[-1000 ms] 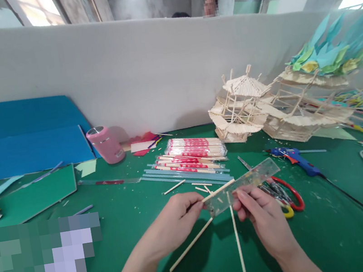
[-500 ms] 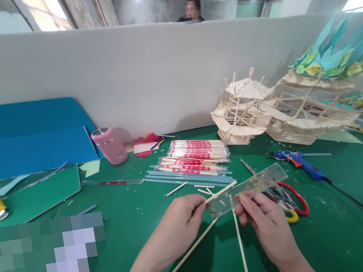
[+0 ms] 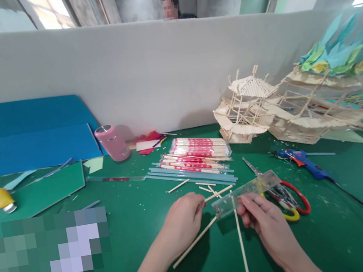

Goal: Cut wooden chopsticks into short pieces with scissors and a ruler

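My left hand (image 3: 186, 218) is closed, pinching the near end of a short wooden stick (image 3: 221, 192) that points to the right. My right hand (image 3: 263, 219) grips a clear plastic ruler (image 3: 264, 181) between thumb and fingers, tilted up to the right. The ruler's left end lies just beneath the stick, near my left fingertips. Below the hands, two longer wooden sticks rest on the green table: one slanting stick (image 3: 195, 243) and one nearly straight stick (image 3: 242, 246). Several short stick pieces (image 3: 178, 185) lie beyond my hands.
Red-handled scissors (image 3: 299, 195), a yellow-handled pair (image 3: 292, 216) and a blue glue gun (image 3: 300, 160) lie to the right. Packed sticks (image 3: 200, 147) and blue-grey strips (image 3: 188, 177) lie ahead. Stick-built pavilion models (image 3: 246, 112) stand behind, a pink cup (image 3: 112, 142) at left.
The ruler has dropped slightly and now sits a little apart from the stick in my left hand. The view has shifted slightly, and the person behind the partition has moved left.
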Demonstrator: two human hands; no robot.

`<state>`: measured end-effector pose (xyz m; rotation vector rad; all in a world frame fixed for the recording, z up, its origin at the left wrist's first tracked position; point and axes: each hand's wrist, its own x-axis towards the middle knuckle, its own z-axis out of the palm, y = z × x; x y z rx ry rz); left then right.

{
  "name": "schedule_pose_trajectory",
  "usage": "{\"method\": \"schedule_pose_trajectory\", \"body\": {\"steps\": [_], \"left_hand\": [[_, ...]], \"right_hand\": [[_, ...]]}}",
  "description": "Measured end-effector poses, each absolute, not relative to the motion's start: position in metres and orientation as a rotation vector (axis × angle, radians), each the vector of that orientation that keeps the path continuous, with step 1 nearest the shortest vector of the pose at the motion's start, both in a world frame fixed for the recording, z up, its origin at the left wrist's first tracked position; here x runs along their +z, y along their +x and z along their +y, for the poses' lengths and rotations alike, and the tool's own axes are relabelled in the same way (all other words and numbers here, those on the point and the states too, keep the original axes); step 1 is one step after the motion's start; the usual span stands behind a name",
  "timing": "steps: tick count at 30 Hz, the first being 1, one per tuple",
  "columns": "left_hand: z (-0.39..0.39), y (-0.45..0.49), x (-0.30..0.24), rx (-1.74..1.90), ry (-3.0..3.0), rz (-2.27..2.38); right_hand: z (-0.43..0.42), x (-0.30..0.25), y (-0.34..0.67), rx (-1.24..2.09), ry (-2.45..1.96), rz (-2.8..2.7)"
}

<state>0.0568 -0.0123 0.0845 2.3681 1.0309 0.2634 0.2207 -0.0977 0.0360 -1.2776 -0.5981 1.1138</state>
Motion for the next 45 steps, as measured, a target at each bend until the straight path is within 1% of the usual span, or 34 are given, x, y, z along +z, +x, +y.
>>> {"method": "schedule_pose_trajectory", "body": {"steps": [6, 15, 21, 27, 33, 45], "left_hand": [[-0.019, 0.058, 0.052, 0.223, 2.347, 1.167], [-0.027, 0.046, 0.036, 0.257, 2.277, 1.318], [-0.033, 0.045, 0.032, 0.424, 2.234, 1.31], [-0.032, 0.037, 0.033, 0.56, 2.186, 1.175], [-0.032, 0.034, 0.03, 0.63, 2.206, 1.16], [-0.035, 0.032, 0.018, 0.663, 2.633, 1.099]], "right_hand": [[-0.103, 0.026, 0.226, 1.24, -1.331, -0.52], [-0.1, 0.025, 0.221, 1.329, -1.376, -0.554], [-0.099, 0.027, 0.215, 1.397, -1.385, -0.567], [-0.101, 0.024, 0.207, 1.456, -1.336, -0.568], [-0.103, 0.019, 0.204, 1.44, -1.34, -0.511], [-0.105, 0.013, 0.2, 1.329, -1.378, -0.406]]}}
